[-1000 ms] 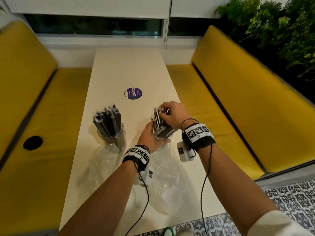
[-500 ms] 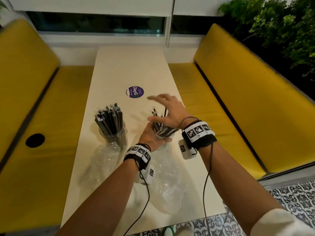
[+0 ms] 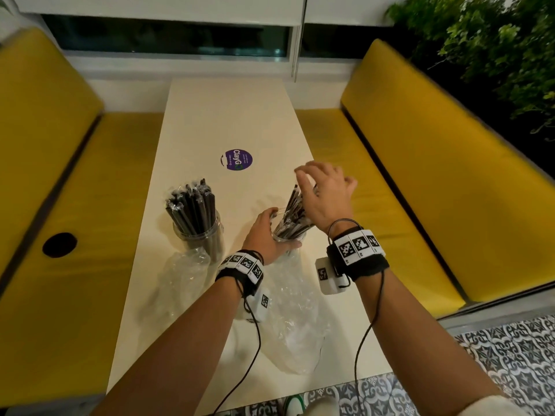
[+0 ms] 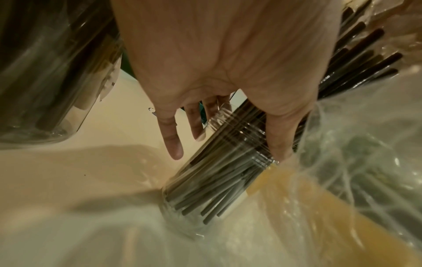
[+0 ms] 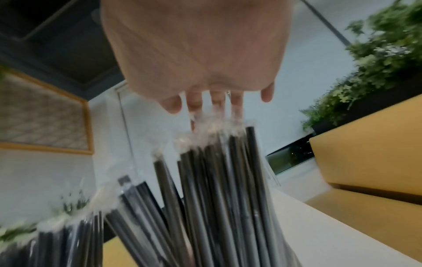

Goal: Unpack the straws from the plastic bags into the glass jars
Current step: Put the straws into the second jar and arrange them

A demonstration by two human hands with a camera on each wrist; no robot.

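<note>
On the surface (image 3: pixel 228 115), two jars of straws stand side by side: one jar (image 3: pixel 200 239) at nine o'clock of the other (image 3: pixel 289 238); bags (image 3: pixel 295 331) lie at six, a sticker (image 3: pixel 238 159) at twelve.

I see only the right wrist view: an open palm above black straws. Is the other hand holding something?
Observer: Yes. The left hand grips the jar that holds those straws, thumb on one side, fingers on the other.
Operator: The bundle at my lower left, where does it stand?
Observer: In a second jar, further left on the table. No hand touches it.
Operator: Do the bags hold any straws?
Observer: Two plastic bags lie crumpled in front of the jars. I see no straws in them.
</note>
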